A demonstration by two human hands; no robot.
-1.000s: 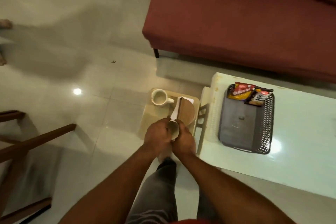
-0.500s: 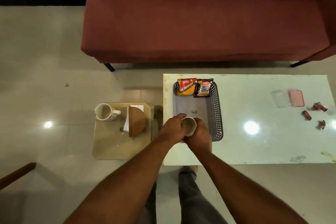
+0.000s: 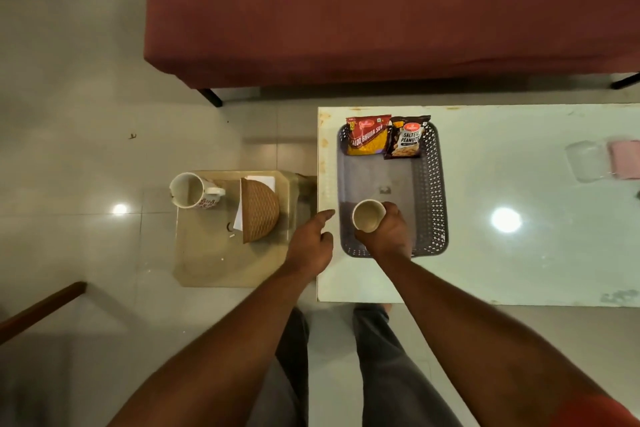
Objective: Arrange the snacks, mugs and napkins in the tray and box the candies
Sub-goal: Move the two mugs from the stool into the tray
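mug in hand: a small plain mug (image 3: 368, 220) was over the near end of the grey tray (image 3: 437, 191), held in the right hand (image 3: 388, 236). Couldn't tell if its base was down on the tray floor yet.
handling guess: looked like ceramic, so stiff, kinda slick and chippy if it clunked down. Light enough for one hand, empty as far as the open top showed.
where to hold: round the body from the near side seemed fine; any handle was hidden by the fingers.
orientation: upright, mouth facing up, long axis vertical.
right hand: fingers wrapped round the mug's near side.
left hand: the left hand (image 3: 310, 246) was off the mug, hanging at the table's left edge, index finger out, others loosely curled, gripping nothing.
snacks: two packets (image 3: 367, 139) and (image 3: 407, 140) lay side by side at the tray's far end, tops toward the sofa.
second mug: a bigger white mug (image 3: 188, 190) sat at the far left corner of the low stool (image 3: 207, 263), handle pointing right, beside the woven napkin holder (image 3: 259, 210).
candy box: a clear box (image 3: 587, 160) was near the table's right edge, blurry.
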